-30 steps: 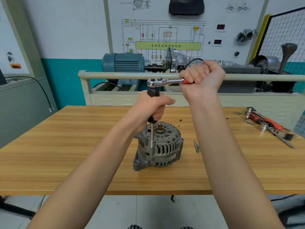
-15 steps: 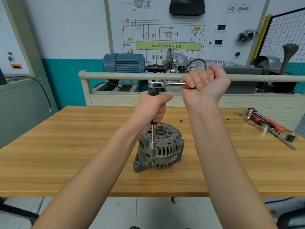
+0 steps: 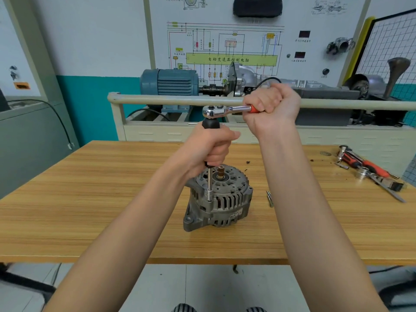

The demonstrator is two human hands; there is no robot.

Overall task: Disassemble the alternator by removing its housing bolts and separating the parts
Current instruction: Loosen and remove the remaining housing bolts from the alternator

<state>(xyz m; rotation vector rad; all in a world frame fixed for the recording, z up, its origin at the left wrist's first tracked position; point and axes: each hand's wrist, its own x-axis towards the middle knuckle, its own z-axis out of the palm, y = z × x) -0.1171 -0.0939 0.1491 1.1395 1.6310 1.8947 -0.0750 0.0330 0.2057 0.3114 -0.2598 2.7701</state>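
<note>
In the centre of the frame we saw the alternator (image 3: 219,199) standing on the wooden table (image 3: 90,199). An extension bar (image 3: 210,183) rose upright from its upper left edge. The left hand (image 3: 211,147) was wrapped around the bar's handle, above the alternator. On top of the bar sat the ratchet (image 3: 225,110), its handle running to the right into the right hand (image 3: 273,106). Just to the right of the alternator a small bit (image 3: 269,198) lay on the table. Near the right edge of the frame lay a group of loose tools (image 3: 369,171). Behind the table, in the upper half, stood a training bench (image 3: 180,131) with a motor (image 3: 170,82) on it.
</note>
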